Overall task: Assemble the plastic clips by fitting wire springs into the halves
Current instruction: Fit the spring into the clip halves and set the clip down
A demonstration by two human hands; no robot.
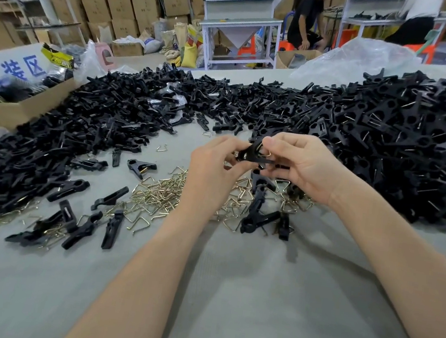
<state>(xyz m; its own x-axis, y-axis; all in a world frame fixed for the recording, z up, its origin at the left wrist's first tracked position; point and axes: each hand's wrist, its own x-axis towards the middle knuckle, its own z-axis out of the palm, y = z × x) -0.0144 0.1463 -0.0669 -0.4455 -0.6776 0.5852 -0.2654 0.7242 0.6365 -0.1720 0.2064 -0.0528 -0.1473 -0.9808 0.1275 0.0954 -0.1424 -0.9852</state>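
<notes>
From the head camera, both hands meet above the grey surface (228, 284), just past a scatter of brass-coloured loose wire springs (155, 196). The left hand (214, 162) has its fingers curled and pinches one end of a black plastic clip (253, 151). The right hand (299, 168) grips the other end, with thumb and forefinger closed around a wire spring (265, 153) that sits against the clip's round middle; whether the spring is fully seated cannot be told. A broad heap of clip halves (79, 120) covers the surface to the left, with single halves lying apart near the springs. To the right rises a taller pile of black clips (406, 143) with bits of wire showing. A cardboard box (9, 113) stands at the far left, and a clear plastic bag (355, 58) lies behind the right pile.
</notes>
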